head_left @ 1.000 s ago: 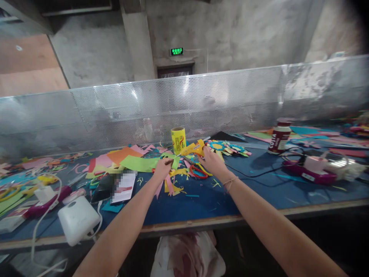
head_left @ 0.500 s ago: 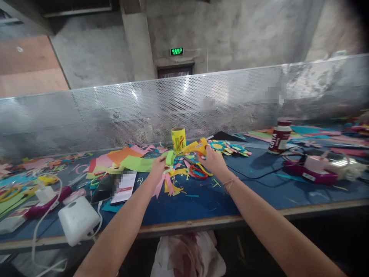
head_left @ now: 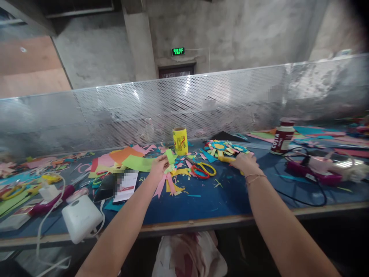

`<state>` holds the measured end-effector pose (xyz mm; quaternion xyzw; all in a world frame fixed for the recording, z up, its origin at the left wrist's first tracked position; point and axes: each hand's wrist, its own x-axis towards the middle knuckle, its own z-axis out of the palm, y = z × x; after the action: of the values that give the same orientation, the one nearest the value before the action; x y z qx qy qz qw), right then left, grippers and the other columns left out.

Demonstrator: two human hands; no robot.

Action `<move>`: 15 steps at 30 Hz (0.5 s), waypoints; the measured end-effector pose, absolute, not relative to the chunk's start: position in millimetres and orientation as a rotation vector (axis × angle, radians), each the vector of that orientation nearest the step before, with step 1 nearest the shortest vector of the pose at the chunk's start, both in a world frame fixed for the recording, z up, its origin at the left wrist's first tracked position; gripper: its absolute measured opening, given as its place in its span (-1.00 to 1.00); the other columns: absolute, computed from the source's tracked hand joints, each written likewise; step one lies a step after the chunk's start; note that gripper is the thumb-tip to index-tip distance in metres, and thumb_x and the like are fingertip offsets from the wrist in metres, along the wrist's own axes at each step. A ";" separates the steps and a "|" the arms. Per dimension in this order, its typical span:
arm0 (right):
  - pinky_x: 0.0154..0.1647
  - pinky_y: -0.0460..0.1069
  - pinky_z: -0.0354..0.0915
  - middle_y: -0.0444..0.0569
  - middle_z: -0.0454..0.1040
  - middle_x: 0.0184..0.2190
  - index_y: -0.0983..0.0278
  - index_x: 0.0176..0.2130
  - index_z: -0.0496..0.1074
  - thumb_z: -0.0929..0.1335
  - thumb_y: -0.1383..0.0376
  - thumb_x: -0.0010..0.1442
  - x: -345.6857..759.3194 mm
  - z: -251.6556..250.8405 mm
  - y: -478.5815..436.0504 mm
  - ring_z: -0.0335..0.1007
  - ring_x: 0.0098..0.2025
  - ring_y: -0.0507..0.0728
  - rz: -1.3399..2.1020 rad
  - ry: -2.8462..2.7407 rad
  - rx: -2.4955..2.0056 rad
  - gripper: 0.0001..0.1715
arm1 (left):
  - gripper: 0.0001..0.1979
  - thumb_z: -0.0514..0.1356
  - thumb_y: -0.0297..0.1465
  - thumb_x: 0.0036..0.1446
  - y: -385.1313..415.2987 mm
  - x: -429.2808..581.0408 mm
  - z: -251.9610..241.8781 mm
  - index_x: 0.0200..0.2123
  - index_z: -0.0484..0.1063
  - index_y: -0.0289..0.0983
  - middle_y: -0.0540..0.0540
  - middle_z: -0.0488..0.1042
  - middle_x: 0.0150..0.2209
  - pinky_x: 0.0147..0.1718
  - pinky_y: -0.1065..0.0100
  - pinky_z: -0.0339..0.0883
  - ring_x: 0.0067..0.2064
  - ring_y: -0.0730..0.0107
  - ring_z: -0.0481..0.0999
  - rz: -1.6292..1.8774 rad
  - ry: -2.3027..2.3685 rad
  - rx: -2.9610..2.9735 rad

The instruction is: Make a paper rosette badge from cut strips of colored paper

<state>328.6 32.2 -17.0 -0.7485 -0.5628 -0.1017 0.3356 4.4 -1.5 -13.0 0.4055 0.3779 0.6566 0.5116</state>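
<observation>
Head view, from where I stand: the left hand (head_left: 160, 167), fingers pinched, holds a green paper strip (head_left: 170, 156) above pink paper tails (head_left: 170, 186), while the right hand (head_left: 245, 162) bends over a yellow tool (head_left: 225, 158), its grip too hidden to tell. Beyond the right hand, leftward, a blue-and-yellow rosette (head_left: 219, 146) looks finished; the left hand's piece seems part-made, with scissors (head_left: 197, 164) between the 2 hands.

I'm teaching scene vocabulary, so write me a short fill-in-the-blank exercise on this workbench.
1. The left hand holds a strip coloured ____.
2. The upright cylinder is mostly coloured ____.
3. In English, the lit wall sign reads ____.
4. The bracelet is on the ____ wrist.

Missing words: green; yellow; EXIT; right.
</observation>
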 end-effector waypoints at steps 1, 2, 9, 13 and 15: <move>-0.26 0.21 0.15 0.45 0.29 -0.14 0.43 -0.29 0.39 0.42 0.16 -0.14 323.8 -14.8 31.3 0.19 -0.04 0.47 -0.241 -1.462 -1.961 -0.54 | -0.88 0.25 -0.54 -0.29 -1.1 4.7 -13.3 -0.54 0.43 -0.32 0.00 0.41 -0.56 -0.51 0.49 0.21 -0.56 0.59 0.33 1.595 0.890 0.982; -0.22 0.20 0.17 0.36 0.31 -0.13 0.40 -0.27 0.38 0.40 0.14 -0.12 313.7 -11.8 30.3 0.20 -0.03 0.43 -0.219 -1.495 -1.930 -0.55 | -0.90 0.25 -0.53 -0.29 -0.8 5.1 -13.4 -0.55 0.42 -0.33 0.00 0.41 -0.57 -0.50 0.48 0.21 -0.56 0.59 0.33 1.606 0.872 0.988; -0.21 0.00 0.28 0.01 0.35 -0.22 0.26 -0.27 0.35 0.37 0.16 -0.07 171.0 1.1 14.6 0.34 -0.25 0.07 0.601 -1.860 -0.821 -0.66 | -0.86 0.27 -0.46 -0.31 -0.7 3.8 -12.9 -0.56 0.38 -0.32 0.03 0.35 -0.59 -0.52 0.48 0.16 -0.56 0.58 0.29 1.659 0.975 1.001; -0.39 -0.06 0.31 -0.07 0.37 -0.32 0.26 -0.37 0.35 0.37 0.15 -0.09 118.5 1.5 11.4 0.31 -0.40 -0.01 1.019 -1.635 -0.791 -0.73 | -0.84 0.26 -0.40 -0.26 0.5 0.2 -12.3 -0.51 0.38 -0.32 0.02 0.35 -0.55 -0.51 0.51 0.12 -0.50 0.57 0.31 1.715 1.085 0.959; -0.41 -0.07 0.32 -0.13 0.35 -0.43 0.27 -0.46 0.33 0.39 0.17 -0.12 109.0 2.2 14.8 0.29 -0.43 -0.03 1.191 -1.493 -0.757 -0.76 | -0.83 0.22 -0.38 -0.19 3.4 -2.7 -11.9 -0.45 0.40 -0.32 -0.02 0.39 -0.49 -0.48 0.50 0.15 -0.45 0.53 0.34 1.688 1.123 1.016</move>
<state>109.0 14.8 2.2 -0.3156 -0.6218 0.4961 0.5173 -2.7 3.4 -11.9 0.4058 0.4486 0.6745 0.4232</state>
